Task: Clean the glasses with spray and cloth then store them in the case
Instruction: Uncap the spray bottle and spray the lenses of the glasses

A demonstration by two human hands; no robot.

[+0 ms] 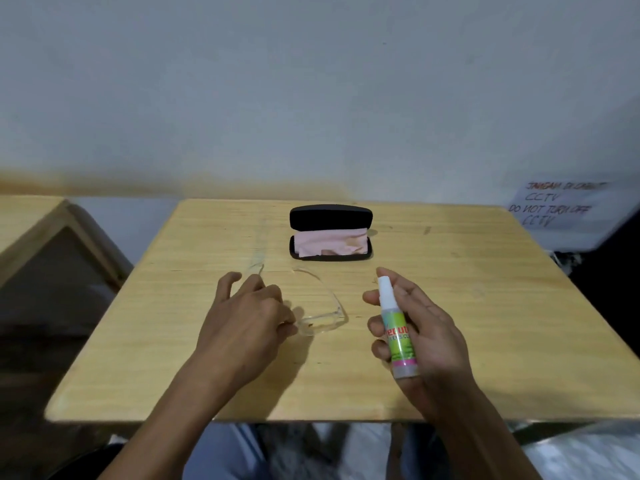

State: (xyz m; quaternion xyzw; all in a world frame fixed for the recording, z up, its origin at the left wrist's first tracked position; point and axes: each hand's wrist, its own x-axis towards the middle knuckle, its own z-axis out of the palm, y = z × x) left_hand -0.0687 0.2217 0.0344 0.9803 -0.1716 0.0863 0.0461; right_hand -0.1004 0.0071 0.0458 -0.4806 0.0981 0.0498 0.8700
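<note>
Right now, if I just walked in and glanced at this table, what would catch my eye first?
Probably the bright green spray bottle held upright in the right hand, near the table's front edge. Next, the open black case farther back, with a pink cloth inside. The clear glasses under the left hand are easy to miss.

- just one view, head-mounted, looking forward and down over the bench [485,341] from its near edge
- sits close, wide-angle, facing the wall [311,81] behind
</note>
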